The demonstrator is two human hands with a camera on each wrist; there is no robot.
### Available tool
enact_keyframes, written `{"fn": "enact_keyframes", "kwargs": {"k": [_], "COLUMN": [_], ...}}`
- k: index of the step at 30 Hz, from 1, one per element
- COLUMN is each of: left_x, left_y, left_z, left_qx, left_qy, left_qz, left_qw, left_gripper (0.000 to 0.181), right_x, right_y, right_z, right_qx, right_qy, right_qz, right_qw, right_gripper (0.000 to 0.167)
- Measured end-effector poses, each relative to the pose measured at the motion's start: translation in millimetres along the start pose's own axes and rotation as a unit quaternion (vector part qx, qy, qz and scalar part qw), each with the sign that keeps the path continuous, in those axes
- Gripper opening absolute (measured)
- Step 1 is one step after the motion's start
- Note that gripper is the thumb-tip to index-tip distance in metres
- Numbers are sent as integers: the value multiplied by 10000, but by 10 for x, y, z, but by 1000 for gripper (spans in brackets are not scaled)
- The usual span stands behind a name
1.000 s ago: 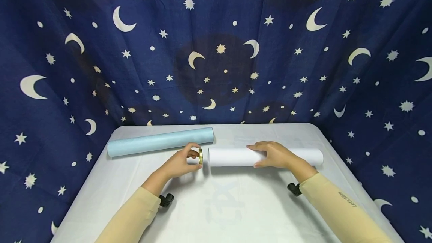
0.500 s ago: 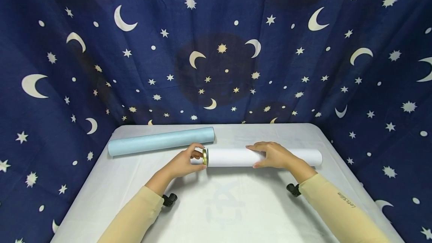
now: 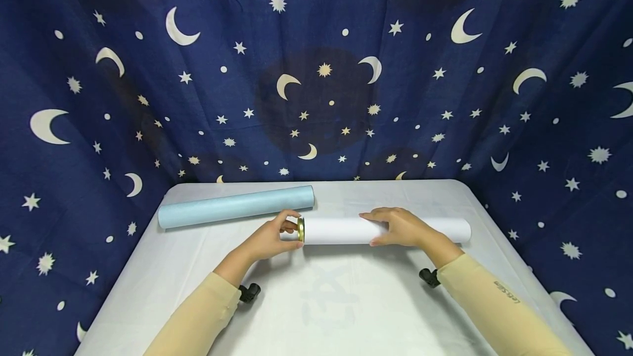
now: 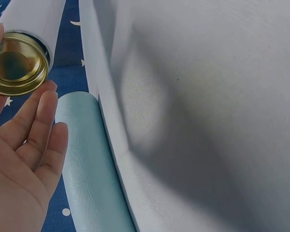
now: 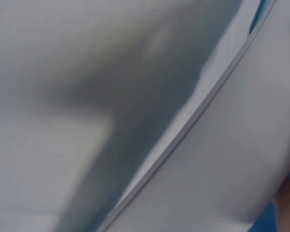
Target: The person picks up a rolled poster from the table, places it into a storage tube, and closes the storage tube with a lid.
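Note:
A white tube lies lengthwise on the table, and my right hand grips it around the middle from above. My left hand pinches a round gold metal lid by its rim, thumb on the near side and a finger on the far side. The lid stands upright against the tube's left end. In the left wrist view, the lid faces the camera, and a dark line shows between it and the tube's edge. How deep it sits in the tube I cannot tell.
Behind the left hand, a light blue tube lies slightly slanted on the white-covered table. A dark blue curtain with moons and stars surrounds the table at the back and sides.
My left hand has moved right with the lid, closing the gap to the white tube's end. The right hand keeps its hold, and the tube has shifted very slightly left.

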State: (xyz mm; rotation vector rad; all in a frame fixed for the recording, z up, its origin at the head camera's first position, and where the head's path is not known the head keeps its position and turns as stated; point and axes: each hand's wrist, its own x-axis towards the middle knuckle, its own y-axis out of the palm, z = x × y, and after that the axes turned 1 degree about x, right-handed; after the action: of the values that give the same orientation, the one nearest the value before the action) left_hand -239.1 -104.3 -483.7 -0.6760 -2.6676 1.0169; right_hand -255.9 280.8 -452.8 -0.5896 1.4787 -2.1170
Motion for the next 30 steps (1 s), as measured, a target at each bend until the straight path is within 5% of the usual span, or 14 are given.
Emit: {"fn": "enact_keyframes", "kwargs": {"k": [19, 30], "left_x": [-3, 2], "left_y": [17, 45], "left_z": [7, 44], "left_qx": [-108, -529], "left_qy": [18, 79], "left_qz": [62, -16], "left_qw": [9999, 9986], "left_gripper": [68, 68], "right_x": [4, 2], "right_y": [38, 32], "right_z": [2, 22], "right_qx": [27, 86], "right_qy": [-69, -54], "right_qz": [-67, -81], "right_qw": [9999, 9999], "right_gripper": [74, 74]}}
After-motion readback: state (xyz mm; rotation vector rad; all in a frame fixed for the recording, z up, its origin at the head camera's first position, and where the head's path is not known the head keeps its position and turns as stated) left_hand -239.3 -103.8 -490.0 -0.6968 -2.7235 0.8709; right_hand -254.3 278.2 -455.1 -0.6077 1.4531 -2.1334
